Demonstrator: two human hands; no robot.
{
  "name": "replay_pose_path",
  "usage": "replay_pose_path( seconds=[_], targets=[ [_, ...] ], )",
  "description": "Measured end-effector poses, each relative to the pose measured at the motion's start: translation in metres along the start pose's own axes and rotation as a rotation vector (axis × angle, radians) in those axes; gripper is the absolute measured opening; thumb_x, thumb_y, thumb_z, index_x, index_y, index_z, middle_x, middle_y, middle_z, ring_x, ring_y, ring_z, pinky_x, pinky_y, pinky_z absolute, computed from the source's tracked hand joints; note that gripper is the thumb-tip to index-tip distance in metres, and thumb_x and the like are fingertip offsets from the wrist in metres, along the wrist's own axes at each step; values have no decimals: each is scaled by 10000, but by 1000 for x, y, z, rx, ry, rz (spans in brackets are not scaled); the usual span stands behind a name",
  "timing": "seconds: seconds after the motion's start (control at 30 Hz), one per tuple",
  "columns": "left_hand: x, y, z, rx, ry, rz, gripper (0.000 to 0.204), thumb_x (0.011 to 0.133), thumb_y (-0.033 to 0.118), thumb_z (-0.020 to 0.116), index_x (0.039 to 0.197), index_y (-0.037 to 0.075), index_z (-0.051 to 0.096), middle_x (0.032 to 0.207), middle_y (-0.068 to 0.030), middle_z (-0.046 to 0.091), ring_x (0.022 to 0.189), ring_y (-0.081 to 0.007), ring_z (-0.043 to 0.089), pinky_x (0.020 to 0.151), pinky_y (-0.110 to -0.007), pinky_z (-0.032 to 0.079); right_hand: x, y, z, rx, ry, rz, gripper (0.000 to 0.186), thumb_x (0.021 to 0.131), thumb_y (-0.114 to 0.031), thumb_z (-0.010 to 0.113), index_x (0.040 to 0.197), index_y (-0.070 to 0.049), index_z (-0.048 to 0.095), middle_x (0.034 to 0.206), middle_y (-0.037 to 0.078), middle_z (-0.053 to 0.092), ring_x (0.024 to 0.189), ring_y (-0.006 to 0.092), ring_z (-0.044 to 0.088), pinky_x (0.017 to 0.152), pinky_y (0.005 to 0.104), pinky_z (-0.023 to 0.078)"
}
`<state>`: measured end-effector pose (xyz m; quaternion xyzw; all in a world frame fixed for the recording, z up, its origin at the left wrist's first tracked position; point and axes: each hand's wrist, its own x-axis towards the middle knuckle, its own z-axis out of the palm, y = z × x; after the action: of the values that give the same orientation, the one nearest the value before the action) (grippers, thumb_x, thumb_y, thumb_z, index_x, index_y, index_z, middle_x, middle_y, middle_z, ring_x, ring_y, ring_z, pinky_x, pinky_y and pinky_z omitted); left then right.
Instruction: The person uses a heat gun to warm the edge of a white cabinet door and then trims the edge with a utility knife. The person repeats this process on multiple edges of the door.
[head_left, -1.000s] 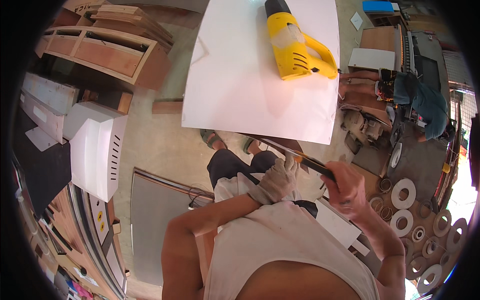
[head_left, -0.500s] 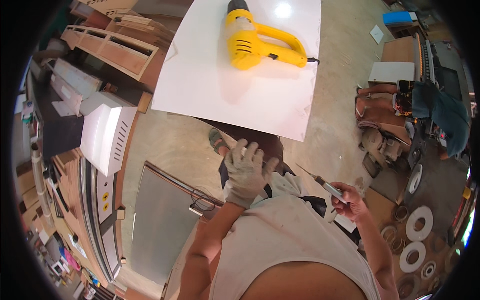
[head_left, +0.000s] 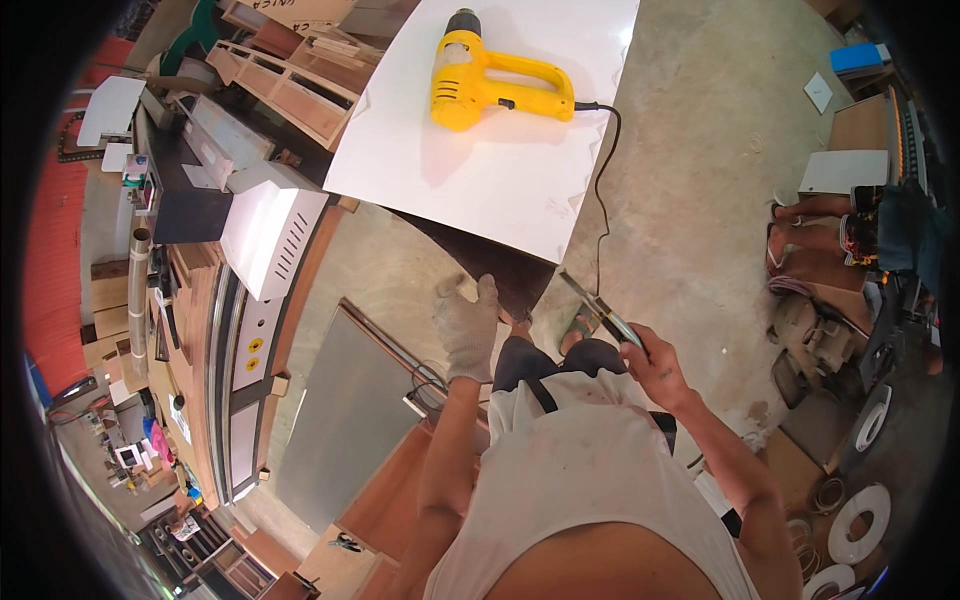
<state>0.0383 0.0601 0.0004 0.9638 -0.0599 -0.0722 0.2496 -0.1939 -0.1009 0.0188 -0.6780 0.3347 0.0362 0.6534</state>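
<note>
My left hand (head_left: 466, 335), in a pale knitted glove, is raised below the near edge of a white panel (head_left: 500, 185). Its fingers are apart with nothing between them. Bare, my right hand (head_left: 655, 365) closes around the handle of a utility knife (head_left: 612, 322). The knife has a silver body, and its long narrow blade points up and left, close to the panel's near right corner. On the panel lies a yellow heat gun (head_left: 500, 85), dark nozzle away from me. A black cord (head_left: 603, 190) runs from its handle down over the panel's right edge.
A grey sheet (head_left: 345, 420) leans at my lower left beside a wooden box. Further left stand a white hood-shaped unit (head_left: 270, 235) and a long bench. On the right, another person's legs (head_left: 815, 225) show near a machine and rolls of edging strip (head_left: 858, 525).
My left hand has turned and shifted slightly left, its fingers curving upward. My right hand has brought the knife up and left toward the panel's corner. The view has shifted, showing more cord.
</note>
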Motion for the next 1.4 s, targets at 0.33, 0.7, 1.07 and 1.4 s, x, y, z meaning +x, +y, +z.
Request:
replay_pose_path(
  seconds=[0.33,0.7,1.07,1.4],
  targets=[
    [10,1,-11,-222,-307,-46,455,914,374,567,683,-16,615,580,-158,595,556,-291,610,545,-391,455,54,-8,42,-684,143,-534,607,734,0,603,1314,-136,485,912,126,601,717,344,619,604,430,516],
    [17,-18,3,-247,-317,48,419,892,335,565,711,-40,610,666,-239,599,635,-393,606,570,-425,455,130,22,81,-896,167,-431,636,729,-35,600,1333,-207,496,897,106,606,746,301,657,621,396,543],
    [22,-20,-4,-246,-350,150,411,906,306,568,684,-40,586,642,-207,600,582,-346,593,548,-410,442,129,52,48,-1020,-53,-239,738,739,-47,609,1418,-228,381,970,123,601,859,303,652,709,398,550],
    [21,-24,-5,-384,-399,32,406,920,262,582,651,-41,569,545,-107,539,482,-161,486,474,-340,394,119,99,17,-970,-24,-210,683,727,-134,687,1356,-212,433,954,122,609,852,305,652,700,410,548]
  ],
)
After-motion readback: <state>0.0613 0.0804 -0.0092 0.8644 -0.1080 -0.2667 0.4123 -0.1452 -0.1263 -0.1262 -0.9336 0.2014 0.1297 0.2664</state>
